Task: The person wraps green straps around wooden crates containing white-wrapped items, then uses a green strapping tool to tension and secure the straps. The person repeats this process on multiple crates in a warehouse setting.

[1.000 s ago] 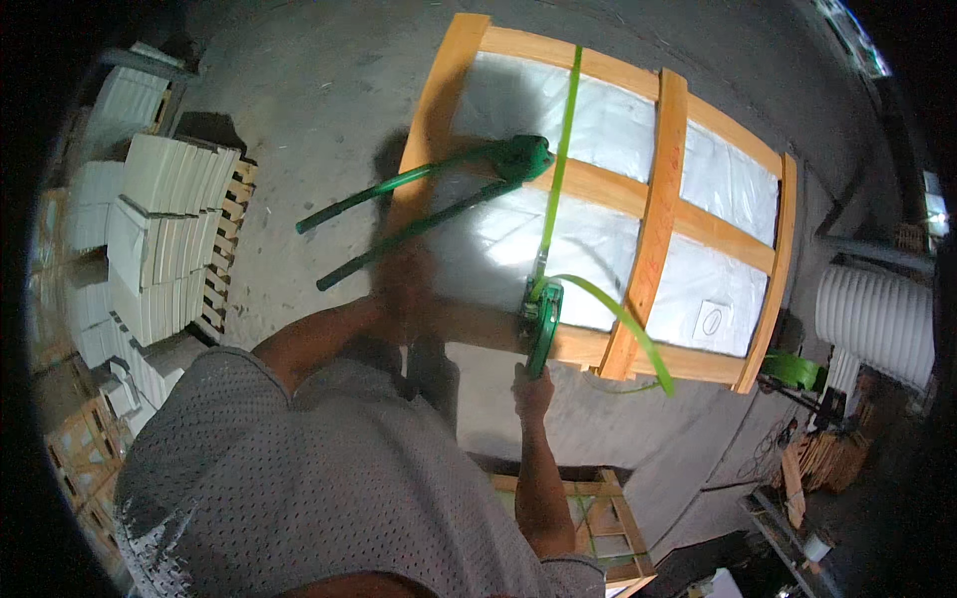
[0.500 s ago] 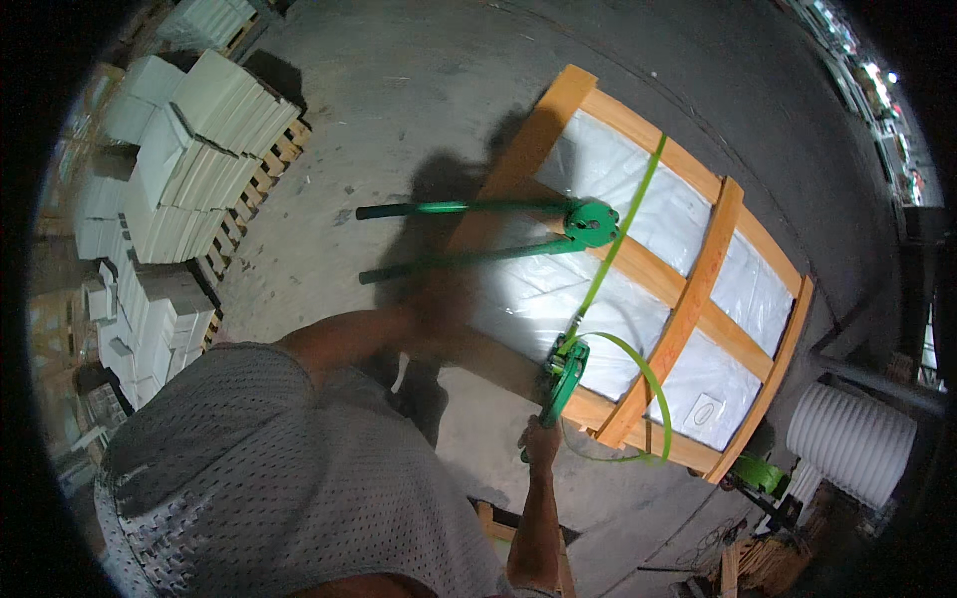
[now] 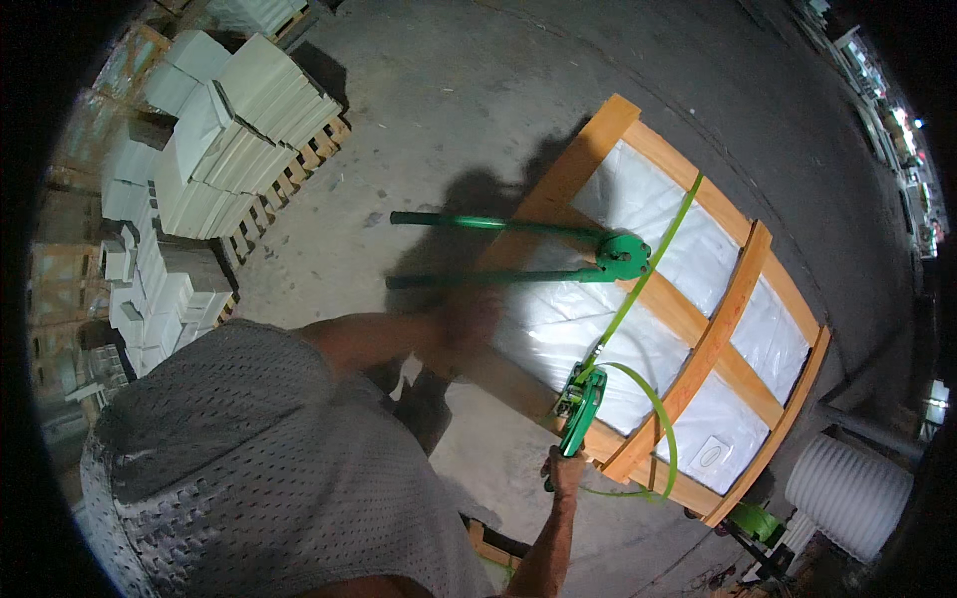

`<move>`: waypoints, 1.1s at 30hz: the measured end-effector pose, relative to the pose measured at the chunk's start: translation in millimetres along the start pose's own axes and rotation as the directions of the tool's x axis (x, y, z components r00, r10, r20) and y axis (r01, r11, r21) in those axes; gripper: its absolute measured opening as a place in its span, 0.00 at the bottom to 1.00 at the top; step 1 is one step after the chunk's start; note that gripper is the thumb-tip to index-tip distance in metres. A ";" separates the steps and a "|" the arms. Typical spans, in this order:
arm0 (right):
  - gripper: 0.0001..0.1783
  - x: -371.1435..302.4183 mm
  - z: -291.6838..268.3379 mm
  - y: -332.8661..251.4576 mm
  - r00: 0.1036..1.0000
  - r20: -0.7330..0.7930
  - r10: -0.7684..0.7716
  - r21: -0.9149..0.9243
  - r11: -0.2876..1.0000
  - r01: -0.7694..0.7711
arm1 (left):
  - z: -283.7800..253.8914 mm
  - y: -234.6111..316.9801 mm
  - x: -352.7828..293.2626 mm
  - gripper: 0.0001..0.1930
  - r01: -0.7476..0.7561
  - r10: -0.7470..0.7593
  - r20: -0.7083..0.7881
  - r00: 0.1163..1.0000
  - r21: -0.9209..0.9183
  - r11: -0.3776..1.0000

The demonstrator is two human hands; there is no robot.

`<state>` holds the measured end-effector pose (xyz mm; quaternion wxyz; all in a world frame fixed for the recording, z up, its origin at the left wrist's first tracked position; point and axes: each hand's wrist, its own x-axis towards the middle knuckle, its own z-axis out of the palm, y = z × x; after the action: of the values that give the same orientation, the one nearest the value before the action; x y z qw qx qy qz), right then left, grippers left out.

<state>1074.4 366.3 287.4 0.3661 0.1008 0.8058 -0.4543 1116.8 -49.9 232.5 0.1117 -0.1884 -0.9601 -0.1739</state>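
A wooden crate [image 3: 714, 339] with white plastic-wrapped contents stands before me, crossed by a green strap [image 3: 674, 225]. My right hand [image 3: 565, 468] is closed round the handle of a green strap tensioner [image 3: 584, 407] at the crate's near edge. The strap runs into this tool, and its loose end loops off to the right. A small shiny piece, perhaps a metal seal, sits on the strap just beyond the tensioner. A green long-handled strapping sealer [image 3: 623, 257] lies on top, its head beside the strap. My left hand [image 3: 475, 317] is over the crate's left side, shadowed and blurred; its fingers are unclear.
Pallets stacked with pale blocks [image 3: 234, 140] stand on the left. At the lower right are a white ribbed roll [image 3: 849, 496] and a bundle of green strapping [image 3: 755, 521]. A wooden piece [image 3: 493, 546] lies on the concrete floor below my right arm.
My view has shifted, so the crate and tools appear farther right and lower. My right hand still grips the tensioner. The sealer stays on the crate.
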 end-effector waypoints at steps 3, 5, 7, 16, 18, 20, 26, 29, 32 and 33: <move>0.13 -2.1 -40.4 -20.5 0.994 -0.058 -0.096 -0.412 0.909 0.064 | 0.7 -4.4 -1.8 0.14 -0.030 0.030 0.006 1.000 -0.024 0.999; 0.16 -11.8 -53.8 -36.3 0.991 -0.032 -0.131 -0.637 0.767 0.081 | 4.0 -7.5 1.6 0.13 -0.042 0.042 0.013 0.999 -0.035 0.999; 0.19 -21.3 -43.0 -48.7 0.975 -0.094 -0.203 -0.722 0.688 0.074 | 11.1 -8.5 7.3 0.12 -0.042 0.043 0.020 0.999 -0.049 0.998; 0.20 -51.4 -13.2 -89.2 0.928 -0.198 -0.316 -0.786 0.616 0.042 | 32.7 -11.3 2.2 0.09 0.024 -0.026 -0.074 0.997 -0.030 0.999; 0.19 -49.4 -29.8 -104.0 0.957 -0.136 -0.258 -0.892 0.453 -0.005 | 21.8 -14.4 1.6 0.09 0.148 -0.176 -0.054 0.983 -0.345 0.927; 0.20 -64.6 -29.7 -109.6 0.949 -0.173 -0.262 -0.900 0.434 -0.044 | 8.4 -12.6 6.6 0.10 0.398 -0.372 0.201 0.906 -0.706 0.586; 0.15 -174.2 -1.0 -82.1 0.862 -0.297 0.410 0.007 0.904 -0.428 | -24.0 -2.2 21.0 0.09 -0.020 0.006 -0.168 0.986 -0.085 0.996; 0.15 -223.9 69.0 -48.9 0.806 -0.245 0.539 0.533 0.769 -0.352 | -32.3 -5.3 20.6 0.13 -0.044 0.032 -0.079 0.996 -0.148 0.988; 0.17 -260.0 154.3 -39.2 0.804 -0.106 0.585 0.858 0.462 -0.223 | -40.7 -2.8 23.5 0.12 -0.061 0.065 0.043 0.997 -0.089 0.994; 0.17 -266.7 181.7 -43.5 0.842 -0.096 0.531 0.876 0.447 -0.182 | -44.4 -1.8 25.6 0.12 -0.051 0.050 -0.004 0.999 -0.127 0.991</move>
<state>1333.2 240.7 439.8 0.2067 0.5150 0.4964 -0.6676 1099.6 -59.9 279.8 0.1040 -0.2193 -0.9419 -0.2320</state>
